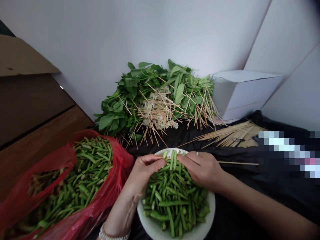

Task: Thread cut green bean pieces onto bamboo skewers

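Head view shows two bare hands at work above a white bowl (212, 208), which is filled with cut green beans (175, 203). The left hand (148, 169), with a bracelet of pale beads (113, 234) on its wrist, pinches a short bean piece (165, 153) between thumb and forefinger; the upper end of this piece appears above the fingertips. The right hand (203, 169), which wears a ring (197, 153), has its fingers closed around a thin wooden skewer (237, 163). This skewer lies almost level over the far part of the bowl, and its long end comes out behind the right hand toward the right side, where the picture is too blurred to tell more. Between the two hands, a pair of bean pieces (175, 160) stands crosswise on the skewer, side by side.

To the left of the bowl, a red plastic bag (122, 155) lies open, with many more beans (91, 156) inside. Behind the bowl, on a black sheet (188, 135), there is a heap of leafy greens (131, 83) with many sticks (152, 116) pointing out of it. At its right are a white box (257, 93) and, nearer, a loose bundle of skewers (235, 133). A brown cardboard box (25, 56) is at the far left.
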A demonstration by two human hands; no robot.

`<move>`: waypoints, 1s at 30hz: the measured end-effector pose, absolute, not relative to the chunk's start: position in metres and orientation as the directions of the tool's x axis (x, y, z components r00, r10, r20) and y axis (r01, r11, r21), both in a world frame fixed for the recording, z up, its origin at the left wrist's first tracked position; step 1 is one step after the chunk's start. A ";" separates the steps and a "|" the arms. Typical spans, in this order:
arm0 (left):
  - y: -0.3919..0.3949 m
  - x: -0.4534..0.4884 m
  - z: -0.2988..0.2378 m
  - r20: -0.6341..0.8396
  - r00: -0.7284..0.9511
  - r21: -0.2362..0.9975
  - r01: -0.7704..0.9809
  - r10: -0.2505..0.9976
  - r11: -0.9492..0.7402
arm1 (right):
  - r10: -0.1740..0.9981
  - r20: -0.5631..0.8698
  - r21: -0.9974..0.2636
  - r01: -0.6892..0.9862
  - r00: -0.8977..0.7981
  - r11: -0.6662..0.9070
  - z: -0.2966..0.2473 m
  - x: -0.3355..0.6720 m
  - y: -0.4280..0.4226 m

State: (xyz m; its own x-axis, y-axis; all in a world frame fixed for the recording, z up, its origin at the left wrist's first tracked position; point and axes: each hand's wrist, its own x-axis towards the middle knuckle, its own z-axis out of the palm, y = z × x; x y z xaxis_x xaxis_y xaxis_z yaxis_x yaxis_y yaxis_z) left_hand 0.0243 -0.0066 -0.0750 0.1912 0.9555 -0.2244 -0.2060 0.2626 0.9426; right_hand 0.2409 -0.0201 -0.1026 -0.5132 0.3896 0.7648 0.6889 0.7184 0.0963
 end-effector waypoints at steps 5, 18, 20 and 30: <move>-0.007 0.023 -0.077 -0.115 0.268 0.992 -0.015 0.957 0.124 | 0.377 0.760 0.102 0.669 -0.530 0.736 -0.099 0.239 -0.022; -0.001 0.016 -0.086 0.245 0.548 0.268 0.754 0.799 -0.600 | 0.457 0.775 0.007 0.729 -0.436 0.684 -0.099 0.248 -0.014; -0.004 0.019 -0.085 0.199 0.564 0.197 0.778 0.801 -0.597 | 0.460 0.773 0.003 0.728 -0.436 0.686 -0.099 0.247 -0.014; 0.002 0.015 -0.088 0.306 0.222 0.758 0.532 0.926 -0.378 | 0.457 0.798 -0.039 0.722 -0.394 0.691 -0.097 0.249 -0.015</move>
State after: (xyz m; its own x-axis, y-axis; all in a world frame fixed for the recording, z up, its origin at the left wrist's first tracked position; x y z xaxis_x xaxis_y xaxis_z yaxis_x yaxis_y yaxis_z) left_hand 0.0150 0.0018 -0.0884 0.2219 0.9258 0.3060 0.5318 -0.3780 0.7578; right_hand 0.2489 -0.0148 -0.0966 -0.3938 0.4570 0.7975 0.7219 0.6908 -0.0394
